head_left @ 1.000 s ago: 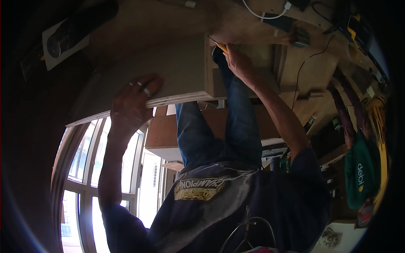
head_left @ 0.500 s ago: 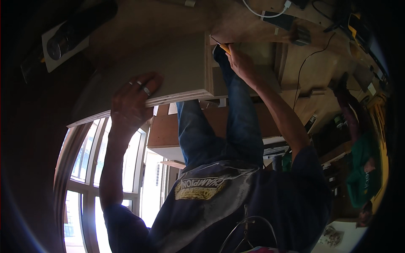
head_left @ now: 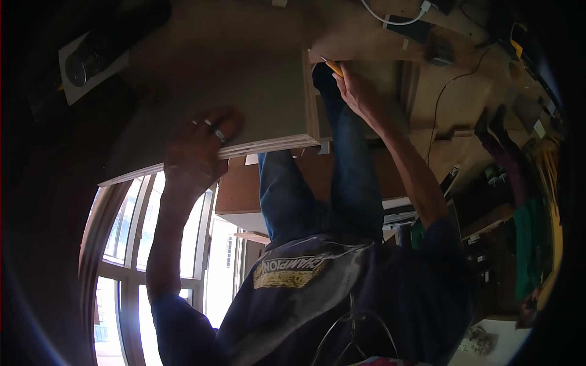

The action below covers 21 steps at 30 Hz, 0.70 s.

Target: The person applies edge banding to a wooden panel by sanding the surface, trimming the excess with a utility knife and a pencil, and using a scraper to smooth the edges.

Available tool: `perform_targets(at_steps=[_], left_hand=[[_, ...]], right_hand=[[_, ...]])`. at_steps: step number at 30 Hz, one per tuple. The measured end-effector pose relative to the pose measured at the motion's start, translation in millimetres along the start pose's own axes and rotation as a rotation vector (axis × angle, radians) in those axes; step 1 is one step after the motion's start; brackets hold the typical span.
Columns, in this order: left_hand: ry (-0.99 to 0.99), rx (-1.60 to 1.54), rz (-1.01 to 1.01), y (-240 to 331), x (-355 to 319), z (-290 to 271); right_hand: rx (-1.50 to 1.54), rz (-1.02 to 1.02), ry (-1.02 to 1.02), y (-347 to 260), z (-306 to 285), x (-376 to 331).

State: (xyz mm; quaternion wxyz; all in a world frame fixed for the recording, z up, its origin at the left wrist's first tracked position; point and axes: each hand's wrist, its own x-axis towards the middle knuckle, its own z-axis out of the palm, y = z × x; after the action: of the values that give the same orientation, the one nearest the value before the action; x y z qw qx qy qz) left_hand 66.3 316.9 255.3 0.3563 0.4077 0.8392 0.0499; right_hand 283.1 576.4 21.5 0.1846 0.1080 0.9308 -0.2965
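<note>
My left hand grips the near edge of a grey-faced plywood panel, its ringed fingers bent over the face and the thumb at the layered edge. In my right hand, beyond the panel's right side, is a slim orange pointed tool. Its pale tip points up and left, close to the panel's far right corner but apart from it. Whether it is a pencil or a small driver I cannot make out. My jeans-clad legs show below and beside the panel.
A metal cylinder lies on a pale board at far left. A white cable and a dark flat device are at the top right. A thin cord crosses the floor. Another person in green stands at the right.
The tool's tip has come away from the panel's corner, and my right hand has shifted slightly right. The panel and my left hand sit slightly further right. The other person has changed posture.
</note>
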Motion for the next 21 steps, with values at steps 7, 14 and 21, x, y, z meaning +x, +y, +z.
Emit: perform_targets(at_steps=[7,14,21], left_hand=[[0.043,-0.092,0.043,-1.3,7.0,-4.1],[0.087,-0.077,0.062,-1.3,7.5,-0.6],[0.066,-0.094,0.061,0.2,6.5,-1.4]], right_hand=[[0.147,0.102,-0.100,-2.6,12.2,13.9],[0.162,0.098,-0.089,-0.2,18.8,16.7],[0.086,0.055,-0.064,-7.5,8.5,17.8]])
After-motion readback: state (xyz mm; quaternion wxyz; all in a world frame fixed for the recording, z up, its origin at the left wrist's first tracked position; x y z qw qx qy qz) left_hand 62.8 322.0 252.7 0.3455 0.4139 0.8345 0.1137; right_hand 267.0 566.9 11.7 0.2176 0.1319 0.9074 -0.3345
